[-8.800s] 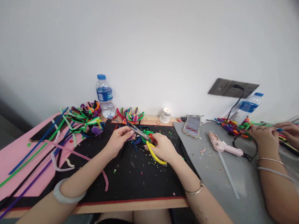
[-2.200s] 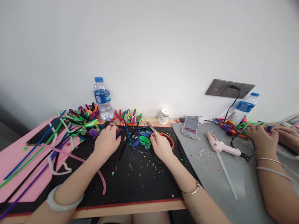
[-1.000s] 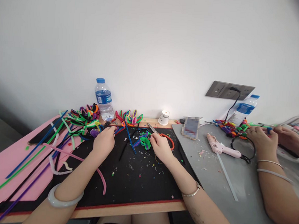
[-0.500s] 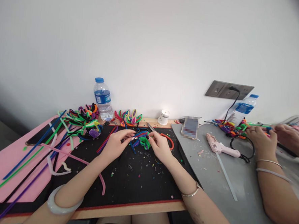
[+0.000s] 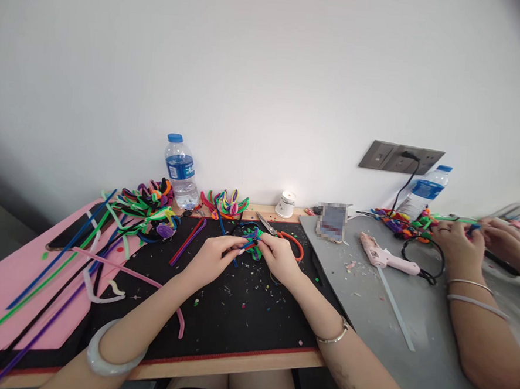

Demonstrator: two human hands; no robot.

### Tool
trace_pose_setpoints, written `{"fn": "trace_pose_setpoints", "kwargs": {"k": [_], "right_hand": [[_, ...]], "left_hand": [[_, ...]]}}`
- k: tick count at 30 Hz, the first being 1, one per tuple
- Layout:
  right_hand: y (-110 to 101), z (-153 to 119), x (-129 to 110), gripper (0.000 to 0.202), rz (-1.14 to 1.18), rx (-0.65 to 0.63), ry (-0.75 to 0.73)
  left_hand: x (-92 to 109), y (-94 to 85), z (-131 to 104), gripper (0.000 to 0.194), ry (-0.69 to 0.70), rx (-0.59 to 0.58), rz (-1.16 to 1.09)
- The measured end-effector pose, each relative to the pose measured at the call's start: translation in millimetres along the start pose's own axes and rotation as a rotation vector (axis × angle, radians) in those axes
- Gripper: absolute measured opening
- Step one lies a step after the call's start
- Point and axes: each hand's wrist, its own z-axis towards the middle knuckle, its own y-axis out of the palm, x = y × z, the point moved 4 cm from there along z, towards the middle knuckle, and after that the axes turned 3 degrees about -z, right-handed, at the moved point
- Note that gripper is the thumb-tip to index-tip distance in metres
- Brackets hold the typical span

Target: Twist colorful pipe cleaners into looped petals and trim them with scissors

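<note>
A small bundle of bent pipe cleaners (image 5: 255, 252), green, blue and purple with some red, is held over the black mat (image 5: 235, 316). My left hand (image 5: 214, 259) pinches its left side between thumb and fingers. On the other side, my right hand (image 5: 280, 257) grips it with closed fingers. Orange-handled scissors (image 5: 296, 243) lie just beyond my right hand, partly hidden. Left of my left hand rest red and purple folded pipe cleaners (image 5: 187, 242).
Pipe cleaner bunches (image 5: 153, 208) and a water bottle (image 5: 181, 172) stand behind left. Long strips cross pink sheets (image 5: 53, 323). A white cup (image 5: 286, 204) is at the back. Right are a glue gun (image 5: 386, 258) and another person's hands (image 5: 459, 251).
My hands have drawn closer together around the bundle, my left hand moving slightly right. The bundle's blue and red strands are now more covered by my fingers.
</note>
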Motion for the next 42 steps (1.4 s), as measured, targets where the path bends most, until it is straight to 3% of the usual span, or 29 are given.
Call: {"fn": "trace_pose_setpoints", "kwargs": {"k": [9,25,30,36,42], "right_hand": [[8.1,-1.0,-2.7,0.024,0.045,-0.087,-0.034],[5.2,-1.6,-5.2,0.025,-0.027,-0.099,-0.018],[-0.1,-1.1,-8.9,0.026,-0.004,-0.054,-0.030],[1.2,-1.8,-12.0,0.027,0.061,-0.049,-0.035],[7.1,-3.3,-15.6,0.027,0.073,-0.115,-0.046]], "left_hand": [[10.6,6.1,-1.3,0.024,0.045,-0.145,0.028],[4.7,12.4,-3.3,0.024,0.013,-0.131,0.134],[5.2,13.0,-3.7,0.016,-0.061,-0.153,-0.004],[2.5,21.7,-5.4,0.020,-0.257,-0.250,-0.361],[-4.9,31.0,-6.5,0.020,-0.285,-0.265,-0.465]]}}
